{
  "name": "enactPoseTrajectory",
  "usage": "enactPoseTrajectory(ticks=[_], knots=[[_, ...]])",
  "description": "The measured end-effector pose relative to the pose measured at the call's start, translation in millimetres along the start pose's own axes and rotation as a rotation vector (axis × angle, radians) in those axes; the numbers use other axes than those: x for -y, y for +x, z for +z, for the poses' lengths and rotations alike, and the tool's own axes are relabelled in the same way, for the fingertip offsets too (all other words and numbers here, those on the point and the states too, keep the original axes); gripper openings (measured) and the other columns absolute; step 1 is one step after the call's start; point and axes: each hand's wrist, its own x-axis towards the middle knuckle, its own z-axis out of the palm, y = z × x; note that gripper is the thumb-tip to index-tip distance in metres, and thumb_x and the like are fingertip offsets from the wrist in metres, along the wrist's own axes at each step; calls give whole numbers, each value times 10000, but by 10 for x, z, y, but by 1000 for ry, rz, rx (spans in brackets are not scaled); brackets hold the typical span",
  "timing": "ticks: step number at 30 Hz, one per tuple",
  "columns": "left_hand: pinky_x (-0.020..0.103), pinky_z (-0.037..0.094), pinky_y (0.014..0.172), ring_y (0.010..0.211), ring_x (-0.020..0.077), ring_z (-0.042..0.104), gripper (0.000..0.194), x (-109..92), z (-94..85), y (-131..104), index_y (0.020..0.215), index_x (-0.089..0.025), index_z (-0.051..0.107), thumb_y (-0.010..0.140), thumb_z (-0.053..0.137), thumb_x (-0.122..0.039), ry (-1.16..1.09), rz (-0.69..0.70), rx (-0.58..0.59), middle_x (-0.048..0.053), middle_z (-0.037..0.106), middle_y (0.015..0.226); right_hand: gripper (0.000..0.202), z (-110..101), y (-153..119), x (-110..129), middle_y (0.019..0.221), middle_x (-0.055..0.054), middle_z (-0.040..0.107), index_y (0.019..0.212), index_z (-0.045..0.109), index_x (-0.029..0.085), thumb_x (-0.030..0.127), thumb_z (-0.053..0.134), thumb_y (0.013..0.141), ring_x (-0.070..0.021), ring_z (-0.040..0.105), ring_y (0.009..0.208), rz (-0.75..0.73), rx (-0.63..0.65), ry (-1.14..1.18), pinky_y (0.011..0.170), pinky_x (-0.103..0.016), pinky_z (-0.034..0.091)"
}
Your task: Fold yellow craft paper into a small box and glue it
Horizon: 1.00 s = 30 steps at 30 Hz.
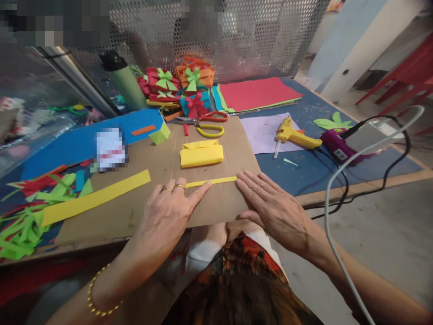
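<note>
Centrally, a narrow yellow strip (223, 181) lies on the cardboard sheet (216, 207), running between the two hands. The left hand (167, 205) rests palm down at one end, one digit extended onto the strip and the others curled; whether the curled fingertips pinch it cannot be told. The right hand (270, 205) lies flat at the other end, its fingers straight and close together, the thumb set apart. Just beyond the strip sits a folded yellow packet (202, 155), its interior hidden. Farther back stand small paper containers: a red one (153, 74) and an orange one (209, 74), each with a green bow, and a blue one (204, 100) with a red bow; their contents are hidden. Left of these stands a black-topped green bottle (126, 85), contents likewise hidden.
</note>
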Motion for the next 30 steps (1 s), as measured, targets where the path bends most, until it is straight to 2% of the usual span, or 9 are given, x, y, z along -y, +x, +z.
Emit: enactPoseTrajectory(ticks=[4, 8, 10, 12, 15, 20, 24, 27, 30], knots=[[357, 460, 668, 858, 285, 650, 580, 14, -14, 10, 1449, -311, 594, 949, 476, -40, -21, 2, 25, 136, 682, 950, 564, -81, -101, 9, 1437, -237, 619, 1447, 520, 65, 453, 485, 1039, -342, 597, 1353, 90, -48, -114, 1109, -569, 514], [348, 464, 686, 894, 274, 660, 555, 2, -27, 23, 1456, -318, 584, 966, 514, -67, -54, -8, 54, 128, 698, 977, 502, -151, 26, 120, 1285, -249, 714, 1352, 587, 68, 433, 572, 1007, -358, 707, 1176, 201, -181, -238, 1083, -572, 521], [350, 473, 712, 930, 270, 666, 526, -20, -39, 23, 1461, -321, 574, 988, 520, -99, -66, -28, 50, 128, 705, 1028, 545, -109, 156, 183, 1385, -257, 653, 1401, 550, 65, 436, 579, 1004, -369, 634, 1293, 124, -208, -210, 1136, -586, 471], [352, 482, 740, 972, 268, 670, 499, -45, -48, 17, 1477, -325, 552, 1013, 514, -144, -79, -50, 53, 130, 707, 1089, 636, -5, 277, 236, 1481, -267, 571, 1454, 499, 38, 500, 520, 1019, -372, 527, 1413, -26, -157, -126, 1176, -591, 428], [356, 485, 742, 966, 266, 673, 451, -76, -25, -18, 1479, -240, 549, 1041, 465, -175, -80, -64, 40, 136, 709, 1059, 722, 180, 364, 275, 1504, -302, 529, 1470, 460, -43, 536, 437, 1040, -384, 481, 1448, -140, -74, -54, 1165, -570, 448], [385, 496, 770, 962, 264, 670, 400, -69, 130, -192, 1332, -44, 630, 1000, 408, -60, -68, -138, -68, 158, 731, 1086, 661, 276, 326, 244, 1511, -295, 525, 1463, 475, -37, 482, 410, 1060, -388, 486, 1443, -160, -98, -50, 1166, -563, 445], [451, 509, 802, 917, 306, 678, 384, 72, 195, -413, 1225, -26, 695, 968, 411, -30, 40, -300, -61, 181, 750, 1024, 691, 233, 335, 251, 1495, -285, 548, 1430, 505, -34, 534, 385, 1056, -385, 535, 1403, -153, -99, -84, 1151, -540, 468], [492, 509, 806, 939, 347, 686, 366, 150, 112, -534, 1131, -32, 731, 949, 415, -11, 101, -414, -24, 208, 758, 1038, 719, 223, 356, 272, 1492, -290, 548, 1417, 514, -46, 556, 359, 1055, -387, 550, 1388, -152, -98, -115, 1142, -538, 476], [514, 496, 940, 1154, 362, 659, 376, 37, 20, -489, 1297, 0, 644, 1013, 418, -97, 53, -472, -223, 242, 704, 1284, 720, 236, 357, 278, 1487, -295, 551, 1427, 507, -52, 543, 330, 1062, -386, 545, 1392, -155, -88, -120, 1143, -544, 470]])
